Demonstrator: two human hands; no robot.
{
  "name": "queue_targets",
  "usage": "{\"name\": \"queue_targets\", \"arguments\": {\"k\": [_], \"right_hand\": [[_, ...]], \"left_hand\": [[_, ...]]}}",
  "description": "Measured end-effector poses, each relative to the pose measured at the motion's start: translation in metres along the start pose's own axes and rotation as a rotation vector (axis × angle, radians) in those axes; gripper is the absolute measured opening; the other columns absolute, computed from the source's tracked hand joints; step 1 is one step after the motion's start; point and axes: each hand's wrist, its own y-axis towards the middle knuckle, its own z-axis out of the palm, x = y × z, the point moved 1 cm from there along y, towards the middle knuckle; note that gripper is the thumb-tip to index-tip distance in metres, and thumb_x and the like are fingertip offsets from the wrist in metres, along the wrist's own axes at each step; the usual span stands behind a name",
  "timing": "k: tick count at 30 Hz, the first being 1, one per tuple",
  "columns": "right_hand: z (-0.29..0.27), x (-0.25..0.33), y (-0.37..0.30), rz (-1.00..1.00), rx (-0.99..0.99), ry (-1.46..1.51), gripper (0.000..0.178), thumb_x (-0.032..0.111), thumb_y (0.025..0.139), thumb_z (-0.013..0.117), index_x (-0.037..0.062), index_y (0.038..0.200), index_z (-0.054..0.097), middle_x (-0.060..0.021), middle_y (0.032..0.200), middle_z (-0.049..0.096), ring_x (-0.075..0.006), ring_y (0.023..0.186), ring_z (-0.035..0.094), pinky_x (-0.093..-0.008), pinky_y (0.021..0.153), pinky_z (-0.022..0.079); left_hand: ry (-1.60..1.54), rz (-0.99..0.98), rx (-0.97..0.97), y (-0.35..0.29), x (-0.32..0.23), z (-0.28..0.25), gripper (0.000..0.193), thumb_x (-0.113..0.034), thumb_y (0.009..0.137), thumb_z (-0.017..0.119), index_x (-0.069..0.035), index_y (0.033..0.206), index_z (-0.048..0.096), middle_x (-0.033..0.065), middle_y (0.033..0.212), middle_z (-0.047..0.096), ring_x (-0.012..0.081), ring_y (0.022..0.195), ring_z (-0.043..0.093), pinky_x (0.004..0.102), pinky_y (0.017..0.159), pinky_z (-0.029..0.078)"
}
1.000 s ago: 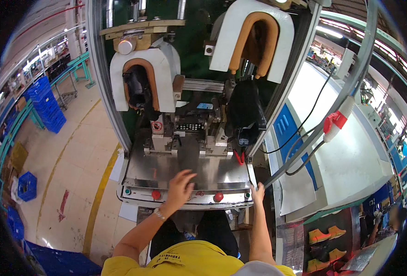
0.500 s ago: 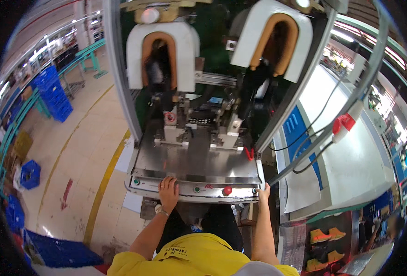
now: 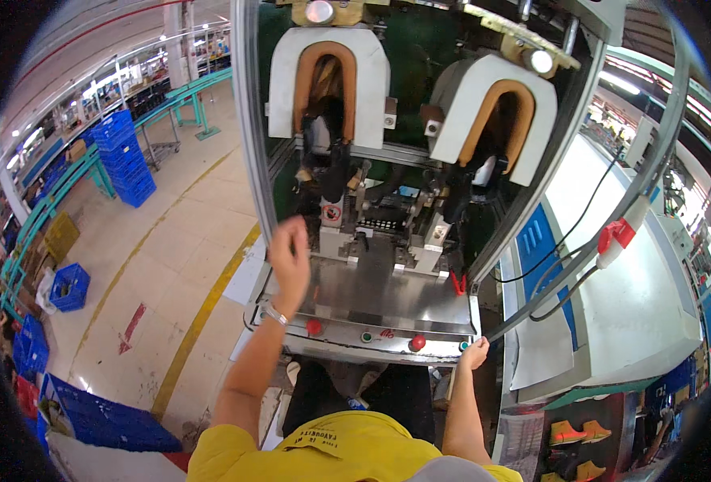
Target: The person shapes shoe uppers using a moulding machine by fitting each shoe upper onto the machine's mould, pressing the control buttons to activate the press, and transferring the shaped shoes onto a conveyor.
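My left hand (image 3: 290, 259) is raised over the left front of a machine, fingers stretched and slightly blurred, holding nothing visible. Just beyond it stands a metal post (image 3: 331, 215), with a dark shoe-shaped piece (image 3: 333, 181) above. My right hand (image 3: 474, 354) is at the right end of the control panel (image 3: 392, 348), fingers curled beside a green button (image 3: 464, 346). Two red buttons, left (image 3: 314, 327) and right (image 3: 417, 343), and a middle green button (image 3: 366, 337) are uncovered. Above hang a left white arched block (image 3: 281, 92) and a right one (image 3: 458, 132), both lined with tan padding.
Grey frame posts (image 3: 251, 120) flank the machine. A red-and-white cable fitting (image 3: 615, 237) hangs at right, beside a white cabinet (image 3: 653, 305). Orange-and-yellow shoes (image 3: 568, 432) sit on a low rack. Stacked blue crates (image 3: 122, 161) stand on the floor at left.
My left hand has lifted off the panel, uncovering the left red button, and moved up toward the left post. My right hand stays by its button. The right white block appears lower; the view has shifted.
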Motion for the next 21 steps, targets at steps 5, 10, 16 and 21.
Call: {"name": "queue_targets", "arguments": {"k": [5,10,16,21], "right_hand": [[0.001,-0.002,-0.004,-0.052,-0.059,-0.041,0.027,0.026,0.086,0.042,0.0107,0.103,0.056,-0.0101,0.101,0.057,-0.0302,0.09,0.052,-0.0391,0.077,0.04],[0.001,-0.002,-0.009,-0.088,-0.031,0.019,0.028,0.024,0.084,0.043,0.0083,0.105,0.055,-0.008,0.106,0.056,-0.0279,0.096,0.049,-0.0371,0.082,0.037],[0.001,-0.017,0.0,-0.069,0.046,0.164,0.031,0.026,0.083,0.045,0.0044,0.104,0.054,-0.0119,0.106,0.055,-0.0298,0.097,0.047,-0.0361,0.084,0.036],[-0.05,0.028,-0.039,-0.404,0.007,0.227,0.031,0.008,0.073,0.06,0.0028,0.103,0.053,-0.0122,0.106,0.053,-0.027,0.1,0.046,-0.0355,0.087,0.034]], "left_hand": [[0.223,0.113,-0.003,0.121,-0.04,0.012,0.027,-0.022,0.081,0.055,-0.003,0.099,0.051,0.0067,0.086,0.057,0.0175,0.069,0.054,0.0306,0.065,0.041],[0.363,0.239,0.138,0.15,-0.014,0.019,0.02,-0.02,0.079,0.056,-0.003,0.07,0.051,0.0132,0.057,0.05,0.0287,0.049,0.049,0.0364,0.049,0.036],[0.394,0.399,-0.013,0.151,-0.052,-0.004,0.018,-0.014,0.081,0.054,-0.003,0.067,0.051,0.0099,0.057,0.05,0.0237,0.055,0.05,0.0345,0.051,0.036],[0.089,0.135,0.199,0.145,-0.072,-0.059,0.028,0.0,0.076,0.05,0.007,0.103,0.052,0.0132,0.096,0.058,0.0203,0.087,0.055,0.0294,0.083,0.04]]}}
